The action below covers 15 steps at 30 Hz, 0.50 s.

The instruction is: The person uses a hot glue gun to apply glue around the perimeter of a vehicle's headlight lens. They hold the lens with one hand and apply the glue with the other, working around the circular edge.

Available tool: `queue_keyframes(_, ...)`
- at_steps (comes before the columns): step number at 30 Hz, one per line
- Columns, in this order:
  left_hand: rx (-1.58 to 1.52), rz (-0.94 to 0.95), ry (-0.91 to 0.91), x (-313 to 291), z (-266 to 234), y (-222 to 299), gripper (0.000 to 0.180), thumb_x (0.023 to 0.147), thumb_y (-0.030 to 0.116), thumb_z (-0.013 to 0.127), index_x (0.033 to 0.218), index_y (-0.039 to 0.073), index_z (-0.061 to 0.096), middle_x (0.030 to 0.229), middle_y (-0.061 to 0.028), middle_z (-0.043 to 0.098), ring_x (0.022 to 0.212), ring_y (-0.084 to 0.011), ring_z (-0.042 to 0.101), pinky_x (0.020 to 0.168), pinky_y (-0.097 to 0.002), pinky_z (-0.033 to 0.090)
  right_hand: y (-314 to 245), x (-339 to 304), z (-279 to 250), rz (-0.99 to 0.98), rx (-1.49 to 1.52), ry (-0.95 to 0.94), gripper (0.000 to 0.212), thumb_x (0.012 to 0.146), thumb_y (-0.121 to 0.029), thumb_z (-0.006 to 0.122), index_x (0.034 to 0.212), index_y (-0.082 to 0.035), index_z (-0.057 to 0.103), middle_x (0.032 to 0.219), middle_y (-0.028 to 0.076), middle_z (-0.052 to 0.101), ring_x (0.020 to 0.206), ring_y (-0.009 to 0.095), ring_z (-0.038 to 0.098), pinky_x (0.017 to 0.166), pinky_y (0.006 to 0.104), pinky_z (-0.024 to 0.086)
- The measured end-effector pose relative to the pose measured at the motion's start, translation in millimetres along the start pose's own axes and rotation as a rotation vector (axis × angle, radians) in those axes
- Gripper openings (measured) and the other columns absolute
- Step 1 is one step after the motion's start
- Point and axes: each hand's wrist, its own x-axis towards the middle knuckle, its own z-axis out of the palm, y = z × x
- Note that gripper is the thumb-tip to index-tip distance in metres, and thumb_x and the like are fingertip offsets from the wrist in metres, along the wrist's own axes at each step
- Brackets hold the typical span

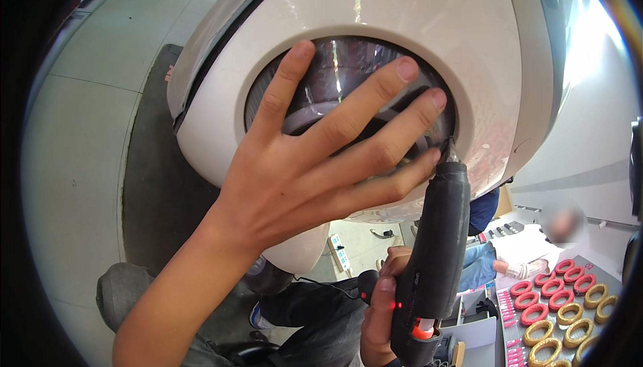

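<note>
My left hand (301, 166) lies with spread fingers across a dark oval headlight (341, 65), which is set in a glossy white vehicle body (408, 5). The little finger's tip is at the lower right rim of the lens. Below that spot, my right hand (380, 313) grips a black glue gun (439, 233), held upright. Its pointed nozzle (452, 153) meets the rim, close beside my left fingertips. A red light glows on the tool's side, and a white and orange part shows at its rear end. The gun hides part of my right hand's fingers.
Red and gold wrapped rings (569, 313) sit in rows on a display at the lower right. A person in a white top (522, 253) is behind it. A white power strip (339, 253) lies on the floor, near a thin black cable. A dark mat (151, 186) runs along the left.
</note>
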Motion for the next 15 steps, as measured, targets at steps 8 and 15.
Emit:
queue_keyframes(8,0.014,0.000,-0.002,-2,-3,-2,0.043,0.084,0.037,0.081,0.122,0.041,0.062,0.149,0.0071,0.060,0.142,-0.0267,0.055,0.122,-0.0637,0.032,-28,5,-4,0.195,0.009,-0.082,0.017,0.091,-0.016,0.066,0.101,-0.004,0.058,0.092,0.007,0.058,0.087,0.020,0.055,0.085,0.0373,0.045)
queue_keyframes(15,0.001,-0.004,0.005,-2,-3,1,0.039,0.084,0.037,0.081,0.118,0.039,0.062,0.149,0.0073,0.060,0.142,-0.0262,0.055,0.123,-0.0624,0.033,-36,7,-8,0.206,-0.071,-0.106,0.019,0.094,-0.016,0.067,0.103,-0.001,0.059,0.090,0.008,0.061,0.082,0.018,0.057,0.081,0.0351,0.045)
